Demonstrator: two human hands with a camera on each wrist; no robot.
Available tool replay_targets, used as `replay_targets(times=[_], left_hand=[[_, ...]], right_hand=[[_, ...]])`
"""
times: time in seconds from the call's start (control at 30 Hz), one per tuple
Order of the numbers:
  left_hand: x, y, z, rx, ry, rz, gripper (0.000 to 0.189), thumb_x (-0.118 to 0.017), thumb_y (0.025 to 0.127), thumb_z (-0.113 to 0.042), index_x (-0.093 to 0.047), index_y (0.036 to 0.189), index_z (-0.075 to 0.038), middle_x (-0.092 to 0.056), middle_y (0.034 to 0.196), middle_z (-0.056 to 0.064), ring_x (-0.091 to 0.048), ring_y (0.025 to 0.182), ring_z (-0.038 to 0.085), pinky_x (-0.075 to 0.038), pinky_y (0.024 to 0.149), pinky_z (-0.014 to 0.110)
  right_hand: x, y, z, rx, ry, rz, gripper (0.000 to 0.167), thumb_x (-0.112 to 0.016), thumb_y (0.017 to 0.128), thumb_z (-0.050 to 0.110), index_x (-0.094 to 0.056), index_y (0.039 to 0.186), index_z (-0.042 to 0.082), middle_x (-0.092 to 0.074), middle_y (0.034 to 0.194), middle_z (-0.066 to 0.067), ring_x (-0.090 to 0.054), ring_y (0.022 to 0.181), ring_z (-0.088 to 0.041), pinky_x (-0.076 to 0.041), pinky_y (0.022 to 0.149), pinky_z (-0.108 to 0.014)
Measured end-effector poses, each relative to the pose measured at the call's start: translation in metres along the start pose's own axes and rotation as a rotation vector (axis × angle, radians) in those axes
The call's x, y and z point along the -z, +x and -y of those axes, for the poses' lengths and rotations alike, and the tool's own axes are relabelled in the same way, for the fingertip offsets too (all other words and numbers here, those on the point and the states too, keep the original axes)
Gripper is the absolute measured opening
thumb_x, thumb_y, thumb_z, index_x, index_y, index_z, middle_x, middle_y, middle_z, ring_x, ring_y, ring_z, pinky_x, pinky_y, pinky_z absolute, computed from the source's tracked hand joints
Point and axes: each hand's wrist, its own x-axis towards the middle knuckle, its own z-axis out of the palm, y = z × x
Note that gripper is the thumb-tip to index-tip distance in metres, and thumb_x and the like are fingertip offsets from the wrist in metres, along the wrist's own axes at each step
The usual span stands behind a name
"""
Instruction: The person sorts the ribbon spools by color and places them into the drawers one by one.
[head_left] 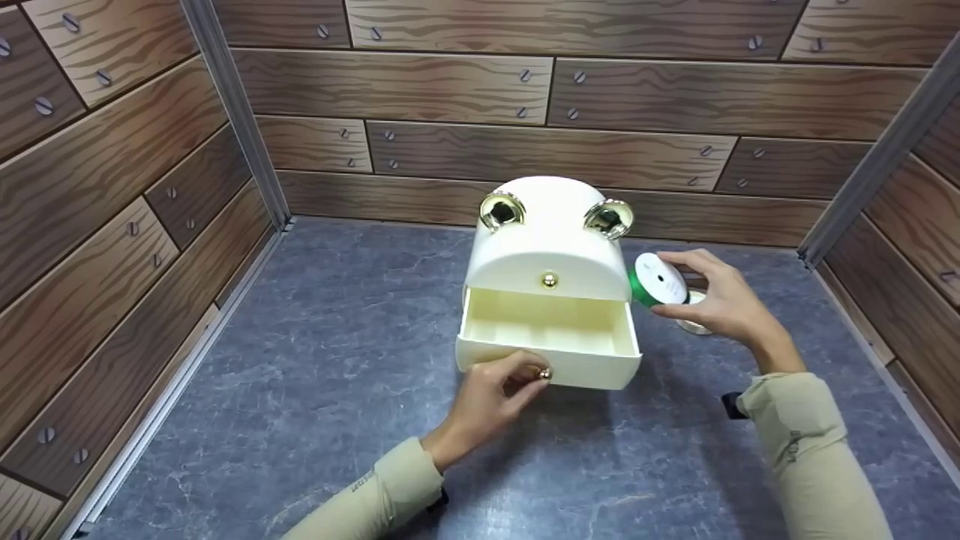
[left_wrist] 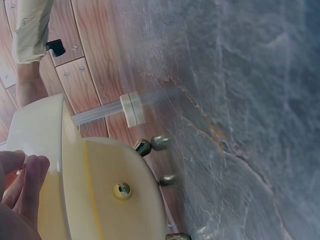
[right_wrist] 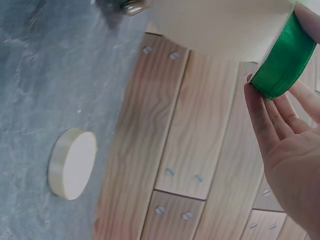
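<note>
A cream box with two gold-rimmed eyes (head_left: 551,259) stands on the floor of the booth. Its lower drawer (head_left: 592,369) is pulled out, and no contents show inside. My left hand (head_left: 495,394) pinches the drawer's small gold knob (head_left: 545,373); in the left wrist view its fingertips (left_wrist: 34,167) meet at the drawer front. At the box's right side my right hand (head_left: 720,296) holds a spool of green ribbon (right_wrist: 284,60) by its edges, between thumb and fingers. The spool's white label face (head_left: 660,278) points up toward the head camera.
A second spool, cream coloured (right_wrist: 72,164), lies on the grey marbled surface (head_left: 337,337) behind the right hand. An upper gold knob (head_left: 550,280) sits on the box above the drawer. Wood-patterned walls (head_left: 450,82) close in the back and both sides.
</note>
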Motion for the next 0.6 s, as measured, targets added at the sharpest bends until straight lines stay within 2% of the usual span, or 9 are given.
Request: replay_targets(times=[0.1,0.27,0.6], left_hand=[[0.0,0.0,0.0,-0.006,-0.002,-0.003,0.015,-0.076,0.094,-0.011,-0.073,0.108,-0.008,-0.08,0.098,0.005,-0.075,0.086,0.009,-0.06,0.076,0.013],[0.0,0.001,0.001,-0.011,0.0,-0.006,0.015,-0.076,0.094,-0.011,-0.073,0.108,-0.009,-0.08,0.097,0.004,-0.075,0.085,0.008,-0.06,0.076,0.013],[0.0,0.001,0.0,-0.008,-0.007,-0.012,0.016,-0.077,0.093,-0.011,-0.073,0.109,-0.009,-0.08,0.097,0.004,-0.075,0.085,0.008,-0.06,0.077,0.013]], right_hand=[[0.003,-0.003,0.009,0.044,0.017,-0.019,0.079,-0.095,0.075,0.016,-0.059,0.144,0.006,-0.061,0.129,-0.012,-0.058,0.107,-0.001,-0.045,0.095,-0.001],[0.006,-0.008,0.022,0.097,0.029,-0.032,0.078,-0.096,0.072,0.01,-0.061,0.142,0.007,-0.062,0.126,-0.008,-0.058,0.107,-0.002,-0.047,0.095,-0.003],[0.002,-0.01,0.042,0.156,0.041,0.016,0.078,-0.096,0.072,0.009,-0.062,0.142,0.011,-0.062,0.13,-0.007,-0.058,0.113,-0.005,-0.05,0.096,-0.006]])
